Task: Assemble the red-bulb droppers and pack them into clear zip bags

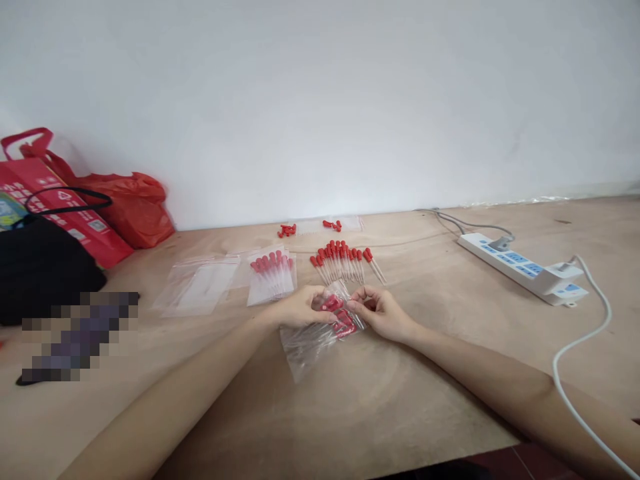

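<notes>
A clear plastic bag [305,347] with red-capped droppers [345,323] inside lies between my hands near the middle of the table. My left hand [306,307] grips its left side, thumb across the front. At the bag's upper right edge, my right hand [379,311] pinches the plastic between thumb and fingers. Just beyond them is a fanned group of red-topped droppers [345,257]. Left of that group, a filled bag [270,283] holds more droppers, beside several flat clear bags [203,283].
Small red caps [287,231] and another clear bag [355,225] lie near the wall. A white power strip [515,267] with cables is at right. Red bags [143,210], a black item [45,270] and a pixelated object [83,340] are at left.
</notes>
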### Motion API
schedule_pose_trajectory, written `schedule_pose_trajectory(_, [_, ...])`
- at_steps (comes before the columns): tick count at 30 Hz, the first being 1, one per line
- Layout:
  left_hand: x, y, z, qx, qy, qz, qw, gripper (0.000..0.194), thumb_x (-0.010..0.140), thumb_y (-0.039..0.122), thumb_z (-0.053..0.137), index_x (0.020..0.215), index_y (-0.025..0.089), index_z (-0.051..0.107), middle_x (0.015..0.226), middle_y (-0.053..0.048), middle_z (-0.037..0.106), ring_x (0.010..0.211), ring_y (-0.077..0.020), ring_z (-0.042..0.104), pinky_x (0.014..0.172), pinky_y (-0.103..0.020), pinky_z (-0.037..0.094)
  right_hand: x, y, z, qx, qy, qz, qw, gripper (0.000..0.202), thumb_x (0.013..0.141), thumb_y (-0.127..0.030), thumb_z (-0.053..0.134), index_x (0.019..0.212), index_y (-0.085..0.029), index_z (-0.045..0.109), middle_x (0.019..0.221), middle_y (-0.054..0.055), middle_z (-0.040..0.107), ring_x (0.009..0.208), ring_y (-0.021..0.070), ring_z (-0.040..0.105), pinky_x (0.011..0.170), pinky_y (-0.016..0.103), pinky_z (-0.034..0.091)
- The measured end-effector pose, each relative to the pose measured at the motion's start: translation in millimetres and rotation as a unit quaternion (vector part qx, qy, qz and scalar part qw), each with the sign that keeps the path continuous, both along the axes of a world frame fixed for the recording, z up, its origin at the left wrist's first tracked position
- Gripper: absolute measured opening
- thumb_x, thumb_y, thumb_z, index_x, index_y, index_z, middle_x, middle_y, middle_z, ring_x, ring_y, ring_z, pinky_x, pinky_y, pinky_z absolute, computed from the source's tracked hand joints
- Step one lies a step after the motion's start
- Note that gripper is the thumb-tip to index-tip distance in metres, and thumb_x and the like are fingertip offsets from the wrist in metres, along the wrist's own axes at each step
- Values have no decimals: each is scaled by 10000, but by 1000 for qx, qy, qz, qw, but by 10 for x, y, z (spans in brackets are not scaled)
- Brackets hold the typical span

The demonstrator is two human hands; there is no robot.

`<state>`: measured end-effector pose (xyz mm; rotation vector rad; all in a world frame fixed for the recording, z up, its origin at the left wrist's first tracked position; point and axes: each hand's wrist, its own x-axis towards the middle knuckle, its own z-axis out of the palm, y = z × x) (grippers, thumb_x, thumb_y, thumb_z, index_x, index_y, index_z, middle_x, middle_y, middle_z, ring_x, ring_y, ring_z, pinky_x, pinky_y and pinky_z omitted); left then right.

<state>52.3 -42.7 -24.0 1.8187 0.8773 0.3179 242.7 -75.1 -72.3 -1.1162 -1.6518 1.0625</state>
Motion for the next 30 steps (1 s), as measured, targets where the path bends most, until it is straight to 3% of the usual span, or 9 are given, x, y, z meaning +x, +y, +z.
schedule_pose_trajectory(2, [-85, -40, 4, -37, -33, 72, 996, 340, 622, 356, 689, 832, 142, 528, 820, -36, 616, 680, -156, 592, 608, -280, 465, 16, 2, -2, -2, 3, -7, 1000, 311, 730, -468, 542, 786, -162, 520, 621, -21, 483, 509, 66, 405, 465, 196, 334])
schedule_pose_trajectory(5, [-349, 6, 20, -64, -95, 248, 962, 404, 574, 315, 732, 876, 161, 512, 815, -35, 617, 594, -153, 597, 560, -301, 484, 45, 10, -15, -7, -7, -25, 1000, 288, 729, -444, 545, 806, -167, 520, 639, -19, 482, 494, 60, 376, 443, 192, 313])
schedule_pose_trajectory(9, [-859, 292, 76, 14, -180, 433, 883, 335, 534, 226, 755, 765, 143, 527, 688, -2, 608, 575, -133, 596, 552, -235, 476, 57, 15, -35, -13, -16, -38, 999, 256, 723, -405, 550, 826, -171, 522, 658, -14, 486, 490, 60, 368, 430, 191, 299])
schedule_pose_trajectory(12, [-1163, 514, 81, 90, -125, 522, 839, 242, 623, 169, 687, 791, 142, 515, 697, 4, 604, 622, -126, 608, 611, -233, 485, 53, 10, -32, -11, -18, -39, 999, 231, 724, -373, 550, 835, -173, 521, 651, -20, 472, 490, 61, 368, 437, 193, 302])
schedule_pose_trajectory(16, [-1296, 631, -6, 120, -56, 555, 821, 362, 621, 173, 689, 918, 138, 484, 846, -58, 605, 797, -201, 604, 717, -316, 476, 59, 3, -19, -13, -24, -43, 999, 225, 723, -363, 548, 847, -177, 523, 657, -23, 470, 485, 61, 373, 451, 200, 317])
schedule_pose_trajectory(19, [-1286, 605, -52, 220, 120, 551, 796, 578, 641, 314, 677, 1106, 105, 404, 1028, -130, 552, 962, -263, 536, 814, -360, 424, 70, 5, -18, -12, -27, -47, 998, 233, 720, -365, 550, 855, -176, 520, 663, -23, 475, 484, 61, 374, 453, 200, 322])
schedule_pose_trajectory(21, [-1301, 570, -38, 280, 240, 519, 771, 619, 688, 403, 613, 1162, 87, 370, 1116, -157, 502, 1061, -293, 462, 885, -390, 364, 73, 7, -22, -11, -29, -47, 998, 234, 722, -362, 547, 861, -175, 517, 670, -21, 476, 483, 59, 370, 448, 198, 319])
schedule_pose_trajectory(25, [-1486, 537, 51, 284, 296, 503, 761, 453, 741, 466, 512, 1044, 130, 483, 1181, -134, 457, 1187, -344, 295, 962, -472, 224, 82, 12, -33, -7, -37, -50, 998, 228, 728, -352, 539, 870, -176, 516, 687, -15, 481, 483, 56, 369, 433, 192, 310])
schedule_pose_trajectory(30, [-1896, 618, 70, 224, 317, 511, 767, 366, 647, 388, 603, 824, 92, 481, 1010, -172, 525, 1054, -406, 420, 859, -520, 324, 126, 40, -53, 14, -53, -65, 996, 206, 733, -336, 532, 859, -173, 521, 703, -6, 498, 488, 60, 386, 432, 197, 308])
